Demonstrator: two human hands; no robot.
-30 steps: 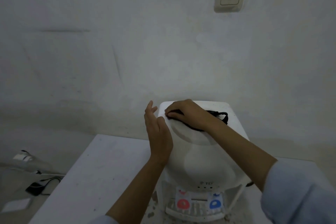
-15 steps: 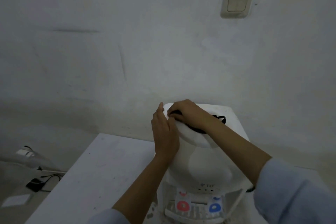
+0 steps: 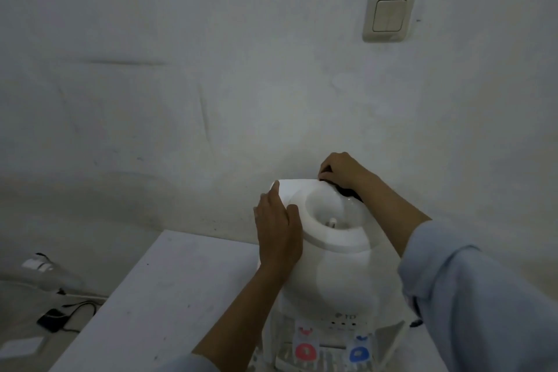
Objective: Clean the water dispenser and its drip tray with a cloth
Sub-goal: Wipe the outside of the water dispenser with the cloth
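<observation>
Left hand (image 3: 279, 231) rests flat on the water dispenser (image 3: 329, 257) while right hand (image 3: 341, 170) grips a dark cloth (image 3: 347, 192) at its rear edge

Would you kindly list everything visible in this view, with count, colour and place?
water dispenser: one, white, on the table by the wall
cloth: one, dark, at the dispenser's top rear edge
taps: two, red and blue, dispenser front
table: one, white, below
light switch: one, cream, wall upper right
cable and small device: black, floor at left
left hand: flat against the dispenser's left side
right hand: holds the cloth
</observation>
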